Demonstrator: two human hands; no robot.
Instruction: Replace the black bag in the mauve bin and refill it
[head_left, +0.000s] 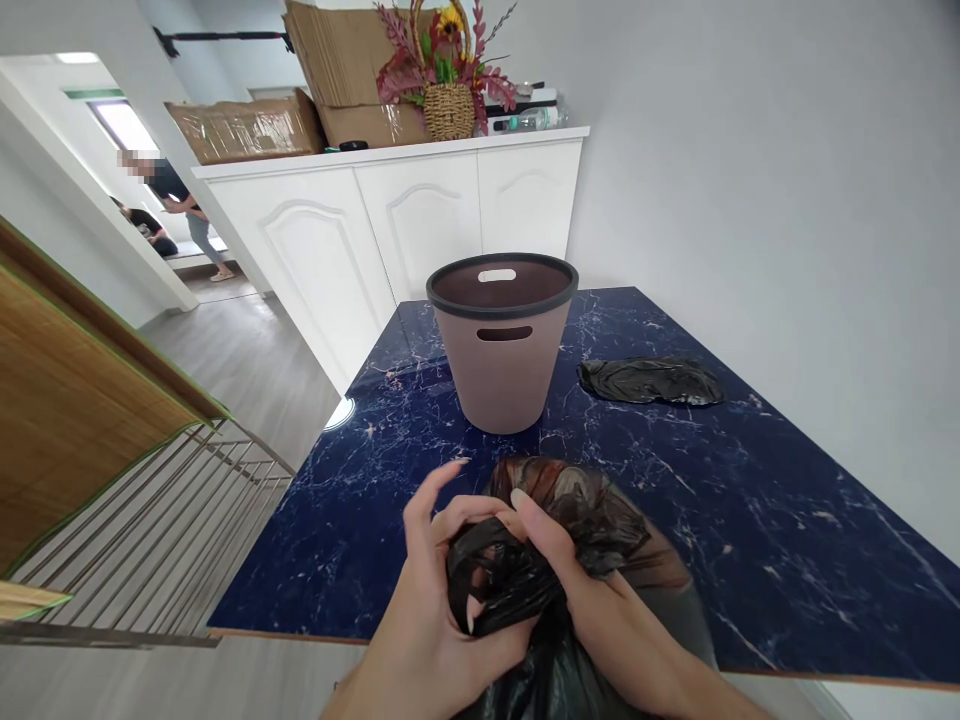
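Note:
At the near edge of the table, both of my hands grip a thin black plastic bag (577, 500). My left hand (442, 600) curls around its bunched top, with the index finger raised off it. My right hand (592, 600) pinches the gathered plastic close beside the left, its thumb on top. Dim reddish-brown shapes show through the sheer part of the bag; I cannot make them out. Just beyond my hands stands a pinkish-brown trash can (499, 370), upright, with a dark rim and cut-out handles. A folded black plastic bag (651, 382) lies flat to its right.
The dark blue marble-look table (750, 520) meets a white wall on the right. Behind it, a white cabinet (315, 230) carries cardboard boxes (247, 128), a flower basket (448, 110) and bottles (534, 118). A metal rack (165, 520) is at left. People (176, 195) are in the far room.

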